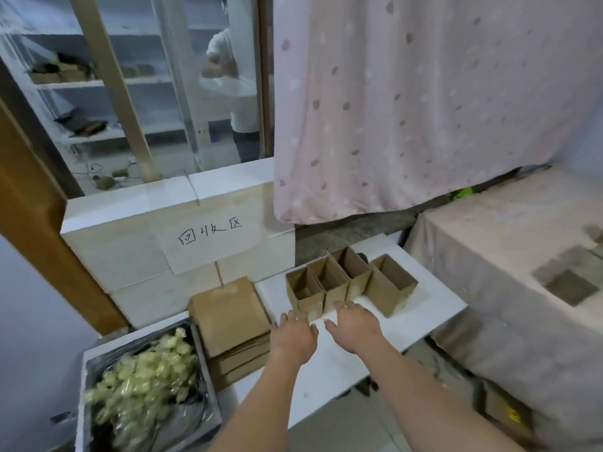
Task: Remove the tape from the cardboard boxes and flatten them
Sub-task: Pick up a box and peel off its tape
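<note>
Cardboard boxes [349,282], four, open-topped, are ranged at 12 o'clock on white board [434,308]. Left hand [295,334] and right hand [354,324] are held spread, gripping nothing; flattened stack [231,318] is seen at 9 o'clock.

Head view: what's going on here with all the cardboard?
A person reaches both bare hands, left hand and right hand, fingers spread, toward a row of four open brown cardboard boxes standing on a white board. Neither hand holds anything. A stack of flattened brown cardboard lies to the left, beside a black-lined bin of crumpled tape.
</note>
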{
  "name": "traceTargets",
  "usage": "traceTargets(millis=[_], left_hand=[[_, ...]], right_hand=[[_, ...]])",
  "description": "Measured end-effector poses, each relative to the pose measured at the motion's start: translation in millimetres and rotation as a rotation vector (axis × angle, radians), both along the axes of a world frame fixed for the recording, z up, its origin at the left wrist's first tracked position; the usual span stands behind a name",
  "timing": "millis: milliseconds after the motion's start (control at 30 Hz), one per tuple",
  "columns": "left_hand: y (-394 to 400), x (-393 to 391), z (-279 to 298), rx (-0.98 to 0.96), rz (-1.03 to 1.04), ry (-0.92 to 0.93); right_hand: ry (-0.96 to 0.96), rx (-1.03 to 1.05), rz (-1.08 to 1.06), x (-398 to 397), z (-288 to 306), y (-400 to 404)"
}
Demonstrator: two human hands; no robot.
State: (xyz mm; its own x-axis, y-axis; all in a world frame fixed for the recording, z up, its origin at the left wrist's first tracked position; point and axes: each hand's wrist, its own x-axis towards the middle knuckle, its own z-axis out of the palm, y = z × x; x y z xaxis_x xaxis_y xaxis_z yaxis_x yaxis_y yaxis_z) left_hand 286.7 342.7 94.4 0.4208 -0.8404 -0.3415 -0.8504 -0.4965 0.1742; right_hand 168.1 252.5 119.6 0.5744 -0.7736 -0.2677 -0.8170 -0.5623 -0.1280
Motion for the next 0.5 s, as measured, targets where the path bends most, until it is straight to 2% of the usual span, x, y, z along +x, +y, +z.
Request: traceTargets(millis=[267, 500], left_hand=[[-69, -65, 0, 0.027, -0.117, -0.016], [-141, -114, 16, 0.016, -0.102, -0.019]], right_hand=[[0.000, 0.015, -0.111, -75, -7, -54], [-0.038, -0.029, -0.079, -125, -1, -129]])
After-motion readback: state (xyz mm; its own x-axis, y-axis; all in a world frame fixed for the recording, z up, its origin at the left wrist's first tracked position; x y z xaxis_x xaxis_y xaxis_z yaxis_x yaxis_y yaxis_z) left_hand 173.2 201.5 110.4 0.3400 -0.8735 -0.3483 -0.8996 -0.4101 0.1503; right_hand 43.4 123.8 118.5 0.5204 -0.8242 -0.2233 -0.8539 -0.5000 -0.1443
